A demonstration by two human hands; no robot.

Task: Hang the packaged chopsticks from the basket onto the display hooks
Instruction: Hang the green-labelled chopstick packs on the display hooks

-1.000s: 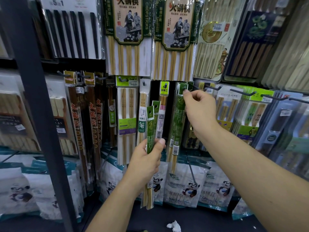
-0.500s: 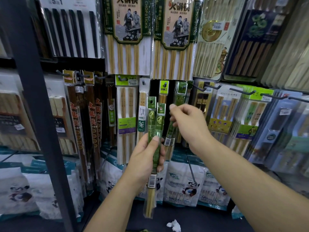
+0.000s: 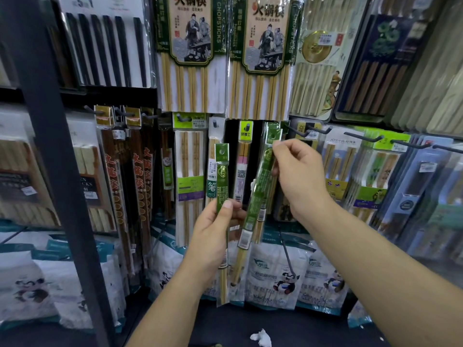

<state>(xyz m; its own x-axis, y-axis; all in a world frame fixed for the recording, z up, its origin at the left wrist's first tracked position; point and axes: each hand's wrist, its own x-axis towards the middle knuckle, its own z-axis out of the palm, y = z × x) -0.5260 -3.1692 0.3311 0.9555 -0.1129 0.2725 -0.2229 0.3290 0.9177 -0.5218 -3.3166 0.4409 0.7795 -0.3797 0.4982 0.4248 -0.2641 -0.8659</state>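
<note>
The left hand [image 3: 213, 236] grips one chopstick pack [image 3: 221, 176] upright. Its thumb is pressed flat on the front at the lower edge of the green sleeve and its fingers are curled behind. This pack is slim, with a dark green printed sleeve and a punched hole at the top. Below the grip it is clear film over pale bamboo sticks and hangs down past the wrist. The right hand [image 3: 298, 176] pinches a second, matching pack [image 3: 255, 204] near its top between thumb and fingertips, the other fingers loosely curled. That pack leans, with its top up by the pinch and its foot swung down toward the left hand, close beside the first pack. Just behind the pinch more green packs hang on the rack, and the tops overlap so that I cannot tell them apart cleanly. Out past the right hand dark display hooks [image 3: 363, 138] stick forward over boxed sets. Behind the left grip hangs a white pack with a lime label [image 3: 191, 184], and further out from it long dark red packs [image 3: 125, 184] and a black upright post [image 3: 50, 146]. Above both hands hang large illustrated bamboo sets [image 3: 193, 46], below them panda-printed bags [image 3: 275, 274], and on the floor lies a crumpled white scrap [image 3: 260, 338].
</note>
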